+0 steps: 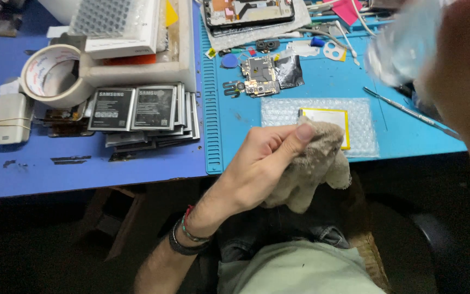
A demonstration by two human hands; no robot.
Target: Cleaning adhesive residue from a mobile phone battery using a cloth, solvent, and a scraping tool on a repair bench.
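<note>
A person's left hand (257, 169) pinches a crumpled beige cloth (314, 166) between thumb and fingers, holding it clear of the counter's (82, 174) front edge, over the lap. At two o'clock from it, the right hand (463, 71), blurred and close to the lens, grips a clear, pale object (403, 43) whose kind cannot be made out. Just behind the cloth, a yellow-edged flat battery (325, 117) lies cushioned on bubble wrap (363, 128) atop the blue mat (229, 125). At ten o'clock, stacked grey batteries (137, 109) and a tape roll (53, 73) sit aside.
</note>
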